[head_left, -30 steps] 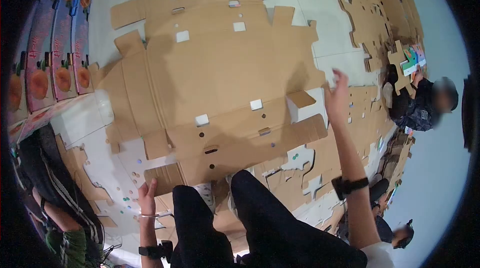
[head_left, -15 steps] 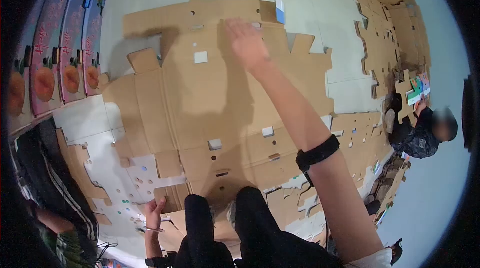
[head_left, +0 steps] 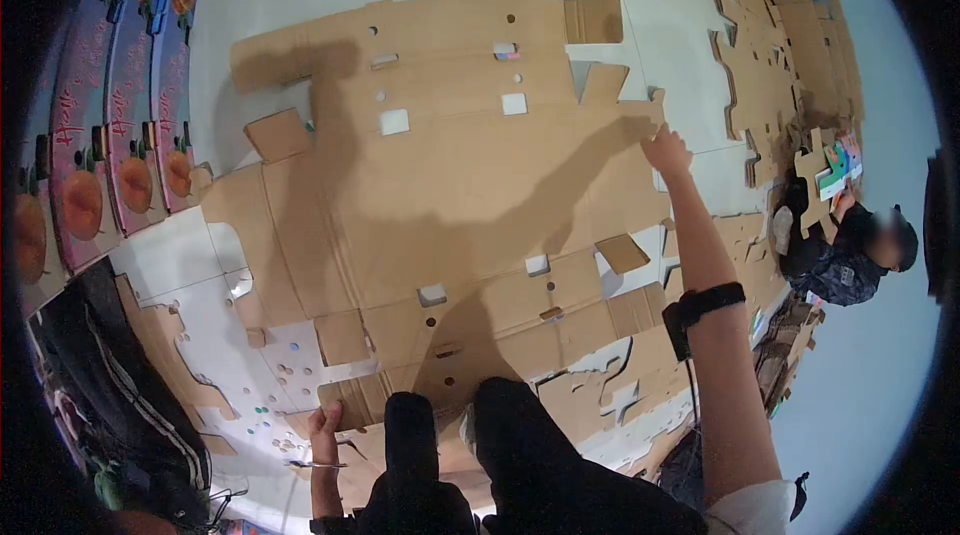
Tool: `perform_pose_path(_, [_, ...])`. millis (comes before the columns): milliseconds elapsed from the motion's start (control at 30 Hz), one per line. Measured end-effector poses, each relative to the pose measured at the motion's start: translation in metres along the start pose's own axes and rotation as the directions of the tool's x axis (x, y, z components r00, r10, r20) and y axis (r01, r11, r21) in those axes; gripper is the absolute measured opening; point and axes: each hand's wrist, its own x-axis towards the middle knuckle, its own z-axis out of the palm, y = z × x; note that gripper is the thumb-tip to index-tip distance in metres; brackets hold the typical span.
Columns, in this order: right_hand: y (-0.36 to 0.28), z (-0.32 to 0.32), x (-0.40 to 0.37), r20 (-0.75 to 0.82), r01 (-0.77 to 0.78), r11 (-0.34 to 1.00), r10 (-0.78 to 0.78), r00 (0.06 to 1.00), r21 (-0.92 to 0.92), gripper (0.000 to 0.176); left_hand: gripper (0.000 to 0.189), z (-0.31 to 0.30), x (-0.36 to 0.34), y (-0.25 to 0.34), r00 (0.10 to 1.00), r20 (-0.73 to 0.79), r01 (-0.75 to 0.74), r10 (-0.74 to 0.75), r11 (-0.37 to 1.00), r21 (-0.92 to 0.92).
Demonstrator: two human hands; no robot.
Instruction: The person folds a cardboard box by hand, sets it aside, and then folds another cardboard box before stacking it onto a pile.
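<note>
A large flat die-cut cardboard sheet [head_left: 450, 185] with flaps and punched holes lies on the white floor in front of my legs [head_left: 520, 465]. My right hand [head_left: 667, 147] reaches out to the sheet's right edge and pinches a corner tab there; a black band sits on that wrist. Low down at the near-left corner, my left hand [head_left: 323, 425] closes on a small flap of the same sheet beside my knee.
Printed boxes with orange fruit pictures [head_left: 120, 135] line the left side. Stacks of cardboard blanks [head_left: 780, 35] fill the upper right. One person [head_left: 850, 245] sits at the right with colourful sheets, and another in dark striped clothes [head_left: 100, 375] is at the lower left. Scraps and punched discs [head_left: 270, 375] litter the floor.
My right hand swept from the right edge to the sheet's far middle, then came back to the right edge and took a corner tab. My left hand stays at the near-left flap.
</note>
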Motion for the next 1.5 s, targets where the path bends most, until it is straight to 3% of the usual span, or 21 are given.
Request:
perform_pose_path(67, [0.01,0.026,-0.014,0.011,0.03,0.999,-0.03,0.999,0.044,0.07,0.033,0.001,0.001,0.0,0.999,-0.018,-0.045,0.046,0.999,0.017])
perform_pose_path(133, [0.017,0.052,-0.033,-0.212,0.232,0.971,-0.216,0.953,0.056,0.068,0.033,0.005,-0.005,0.001,0.996,-0.036,-0.077,0.078,0.996,0.04])
perform_pose_path(200, [0.028,0.073,-0.054,-0.266,0.294,0.955,-0.276,0.924,0.033,0.068,0.031,0.016,-0.007,0.009,0.993,-0.014,-0.122,0.121,0.983,-0.141])
perform_pose_path(233, [0.03,0.079,-0.063,-0.327,0.357,0.934,-0.336,0.883,0.004,0.068,0.03,0.033,-0.012,0.025,0.992,-0.019,-0.128,0.126,0.982,-0.137])
perform_pose_path(400, [0.047,0.088,-0.107,-0.384,0.429,0.867,-0.317,0.867,0.253,0.065,0.028,0.091,0.026,0.049,0.984,-0.004,-0.179,0.181,0.97,-0.166])
perform_pose_path(467, [0.052,0.095,-0.124,-0.552,0.506,0.767,-0.242,0.798,0.395,0.063,0.035,0.111,0.061,0.062,0.974,-0.007,-0.224,0.227,0.967,0.121])
perform_pose_path(500, [0.048,0.097,-0.141,-0.583,0.548,0.755,-0.277,0.764,0.36,0.063,0.03,0.126,0.072,0.079,0.96,0.064,-0.281,0.274,0.944,0.171])
perform_pose_path(567, [0.04,0.115,-0.175,-0.504,0.631,0.752,-0.477,0.72,0.188,0.069,0.026,0.152,0.079,0.094,0.935,0.142,-0.351,0.326,0.911,0.217])
perform_pose_path(633, [0.026,0.13,-0.205,-0.29,0.622,0.763,-0.564,0.773,0.176,0.071,0.019,0.169,0.09,0.091,0.826,0.314,-0.486,0.469,0.873,-0.026])
perform_pose_path(667, [0.019,0.137,-0.216,-0.299,0.623,0.761,-0.561,0.772,0.179,0.071,0.019,0.165,0.095,0.088,0.821,0.315,-0.495,0.477,0.869,-0.026])
perform_pose_path(733, [0.013,0.144,-0.23,-0.342,0.548,0.761,-0.441,0.83,0.348,0.071,0.016,0.148,0.101,0.07,0.885,0.308,-0.425,0.348,0.875,0.234])
perform_pose_path(800, [0.012,0.14,-0.232,-0.304,0.519,0.795,-0.433,0.848,0.316,0.068,0.012,0.129,0.089,0.053,0.887,0.269,-0.424,0.376,0.893,0.15])
perform_pose_path(1000, [0.002,0.112,-0.257,-0.156,0.485,0.792,-0.461,0.873,0.372,0.075,0.055,0.057,-0.007,0.075,0.818,0.295,-0.575,0.494,0.694,0.434])
perform_pose_path(1067, [-0.004,0.103,-0.285,-0.066,0.356,0.429,-0.559,0.826,0.83,0.077,0.059,0.058,-0.067,0.118,0.817,0.268,-0.576,0.511,0.707,0.41])
perform_pose_path(1133, [-0.013,0.067,-0.313,0.087,0.259,0.347,-0.732,0.676,0.902,0.064,0.054,0.052,-0.114,0.147,0.774,0.229,-0.624,0.59,0.654,0.427])
perform_pose_path(1167, [-0.019,0.05,-0.328,0.043,0.281,0.306,-0.741,0.67,0.91,0.064,0.054,0.047,-0.129,0.158,0.749,0.223,-0.65,0.625,0.623,0.435])
perform_pose_path(1233, [-0.024,0.018,-0.358,-0.202,0.326,-0.077,-0.907,0.37,0.942,0.043,0.035,0.042,-0.153,0.18,0.687,0.219,-0.718,0.693,0.6,0.354])
perform_pose_path(1267, [-0.021,0.0,-0.372,-0.229,0.33,-0.098,-0.894,0.385,0.939,0.043,0.035,0.041,-0.166,0.19,0.669,0.239,-0.734,0.704,0.574,0.362])
perform_pose_path(1333, [-0.001,-0.083,-0.412,-0.462,0.606,-0.171,-0.808,0.364,0.777,0.029,0.027,0.044,-0.198,0.206,0.617,0.325,-0.774,0.717,0.478,0.415])
perform_pose_path(1400, [0.025,-0.152,-0.448,-0.578,0.591,-0.31,-0.742,0.339,0.745,0.025,0.024,0.06,-0.236,0.214,0.58,0.312,-0.796,0.753,0.441,0.415])
perform_pose_path(1500, [0.072,-0.236,-0.523,-0.659,0.619,-0.384,-0.689,0.303,0.685,0.023,0.025,0.059,-0.259,0.221,0.505,0.34,-0.847,0.793,0.379,0.372])
